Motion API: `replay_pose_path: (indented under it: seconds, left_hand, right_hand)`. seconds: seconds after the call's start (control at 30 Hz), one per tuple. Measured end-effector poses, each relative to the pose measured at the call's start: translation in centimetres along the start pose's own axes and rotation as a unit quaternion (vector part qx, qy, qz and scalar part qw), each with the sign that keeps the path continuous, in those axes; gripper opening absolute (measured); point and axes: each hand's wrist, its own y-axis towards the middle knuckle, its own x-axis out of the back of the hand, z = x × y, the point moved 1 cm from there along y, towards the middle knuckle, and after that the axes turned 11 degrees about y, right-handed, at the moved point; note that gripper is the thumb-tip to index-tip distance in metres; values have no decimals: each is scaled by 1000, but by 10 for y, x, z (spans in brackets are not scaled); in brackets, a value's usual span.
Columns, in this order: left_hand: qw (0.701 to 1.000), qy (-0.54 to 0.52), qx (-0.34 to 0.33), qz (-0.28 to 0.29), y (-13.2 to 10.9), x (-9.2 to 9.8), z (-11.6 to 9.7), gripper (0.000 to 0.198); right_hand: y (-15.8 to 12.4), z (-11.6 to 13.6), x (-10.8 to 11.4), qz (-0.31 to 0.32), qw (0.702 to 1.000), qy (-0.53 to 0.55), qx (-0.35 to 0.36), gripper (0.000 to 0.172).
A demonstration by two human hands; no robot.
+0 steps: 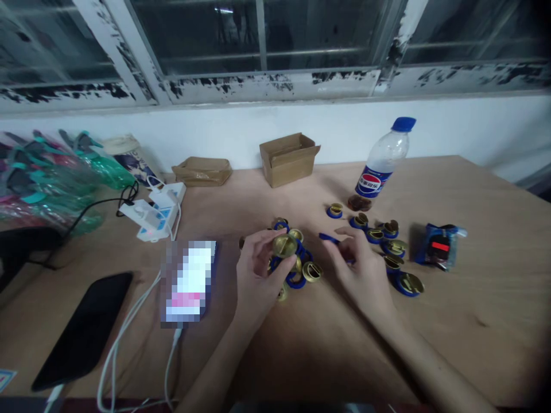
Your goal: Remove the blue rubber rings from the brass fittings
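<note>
1. Nearest me, a glossy black phone (86, 330) lies flat on the pale, matte wooden table (473, 321).
2. My left hand (256, 275) pinches a round, shiny gold cap (284, 245) just above a pile (301, 271) of blue rings and brassy discs.
3. My right hand (364, 269) has its fingertips closed on a thin blue piece (329, 237), just right of the pile.
4. Beyond curves a row of blue-and-gold caps (390, 248), then a clear plastic bottle (381, 166) and an open cardboard box (287, 159).
5. Farthest, a window frame (267, 86) with flaking paint.

Two slim bare forearms (430, 367), bare left hand (255, 275) and right hand (364, 272), slender fingers
</note>
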Motion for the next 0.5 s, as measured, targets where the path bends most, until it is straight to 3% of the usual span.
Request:
replay_pose_path:
  seconds: [0.13, 0.3, 0.5]
  left_hand:
    - [985, 136, -107, -24, -6, -3, 2, 42]
    - [941, 277, -194, 30, -15, -5, 9, 42]
    - [914, 304, -263, 53, -18, -6, 13, 47]
  right_hand:
    - [0, 6, -2, 80, 995, 58, -32, 18]
    - [-11, 13, -4, 156, 968, 192, -29, 12]
    - [-17, 14, -11, 265, 930, 242, -77, 12]
